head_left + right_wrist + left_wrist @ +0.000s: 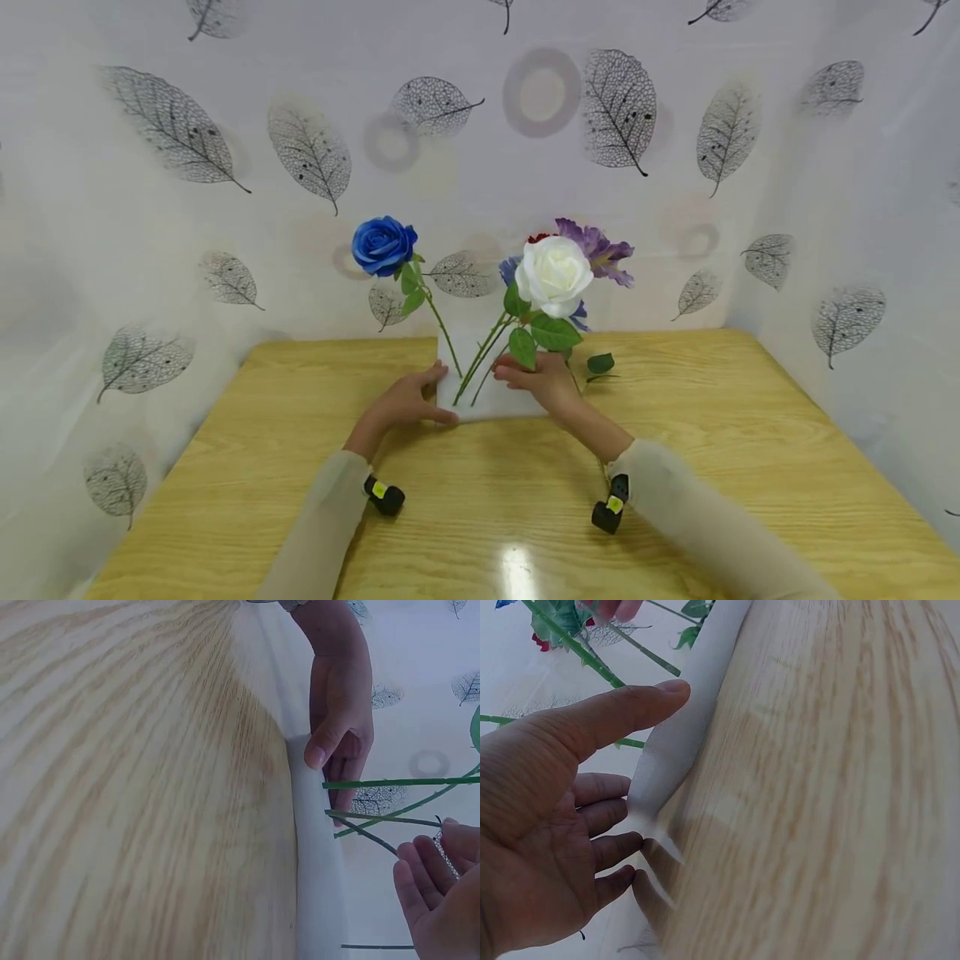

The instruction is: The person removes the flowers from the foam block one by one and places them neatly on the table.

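Observation:
At the back of the table lies a white foam block with flower stems in its top. My left hand holds its left end, thumb at the front corner and fingertips against the end. A blue rose leans left on its green stem. The white rose tilts right, partly covering a red flower and a purple iris. My right hand is beside the stems, below the leaves. Its fingers are loosely bent, with a gap showing between thumb and index finger.
A loose-looking green leaf sits right of the block, by a thin stem that runs partly behind my right arm. Behind the wooden table hangs a pale curtain printed with leaves. Each wrist carries a small black camera.

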{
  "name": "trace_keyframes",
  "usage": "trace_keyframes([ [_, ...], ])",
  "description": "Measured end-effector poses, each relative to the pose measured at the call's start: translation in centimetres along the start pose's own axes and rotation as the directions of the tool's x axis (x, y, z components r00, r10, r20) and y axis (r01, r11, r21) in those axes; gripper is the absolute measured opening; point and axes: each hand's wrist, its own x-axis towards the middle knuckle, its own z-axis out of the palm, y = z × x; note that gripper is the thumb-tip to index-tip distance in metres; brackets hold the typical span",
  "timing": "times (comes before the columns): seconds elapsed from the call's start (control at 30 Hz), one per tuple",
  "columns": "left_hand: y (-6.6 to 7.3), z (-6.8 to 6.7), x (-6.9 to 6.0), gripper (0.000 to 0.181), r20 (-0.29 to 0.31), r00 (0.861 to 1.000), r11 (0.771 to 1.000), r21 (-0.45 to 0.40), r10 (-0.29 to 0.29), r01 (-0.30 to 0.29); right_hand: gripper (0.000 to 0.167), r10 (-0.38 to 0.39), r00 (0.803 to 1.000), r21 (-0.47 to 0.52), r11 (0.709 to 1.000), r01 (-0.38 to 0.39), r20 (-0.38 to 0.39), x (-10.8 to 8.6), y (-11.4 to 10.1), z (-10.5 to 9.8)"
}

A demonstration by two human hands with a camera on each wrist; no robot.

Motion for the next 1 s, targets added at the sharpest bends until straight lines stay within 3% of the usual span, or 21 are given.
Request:
trace_keyframes([
  [0.27,0.1,0.1,0.0,0.107,-0.001,1.000,1.000,-0.010,0.010,-0.010,0.029,-0.063,0.997,0.012,0.998,0.064,-0.047,0.2,0.4,0.4],
  [0.9,0.3,-0.1,-0.1,0.106,0.008,1.000,1.000,-0.017,0.010,-0.010,0.024,-0.041,0.996,0.057,0.997,0.045,-0.074,0.3,-0.5,1.1],
  [1.0,0.2,-0.1,-0.1,0.107,0.010,1.000,1.000,-0.014,0.015,-0.015,0.025,-0.069,0.994,0.067,0.995,0.075,-0.084,0.4,-0.8,1.2],
])
